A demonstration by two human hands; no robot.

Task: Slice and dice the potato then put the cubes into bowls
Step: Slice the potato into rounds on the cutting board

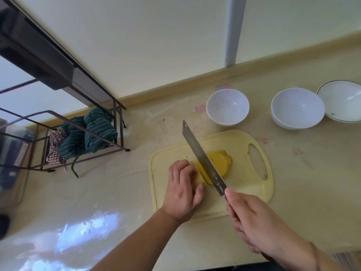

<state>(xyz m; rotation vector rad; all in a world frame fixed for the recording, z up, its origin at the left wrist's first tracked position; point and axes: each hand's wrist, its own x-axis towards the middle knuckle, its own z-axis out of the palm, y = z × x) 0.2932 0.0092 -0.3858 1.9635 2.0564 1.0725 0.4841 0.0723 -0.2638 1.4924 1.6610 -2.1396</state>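
A peeled yellow potato [218, 165] lies on a pale yellow cutting board [244, 184], with cut slices leaning to its right. My left hand [183, 190] grips the uncut left end, fingers curled over it and thumb at the near side. My right hand [252, 218] holds the handle of a long knife [201, 157]; the blade lies across the potato, tip pointing away to the upper left. Two empty white bowls stand behind the board, the left bowl [227, 107] and the right bowl [298, 108].
A white rimmed dish [341, 100] sits at the far right, touching the right bowl. A dark wire rack [82, 145] holding green striped and checked cloths stands at the left on the beige counter [117, 192]. The wall runs behind the bowls.
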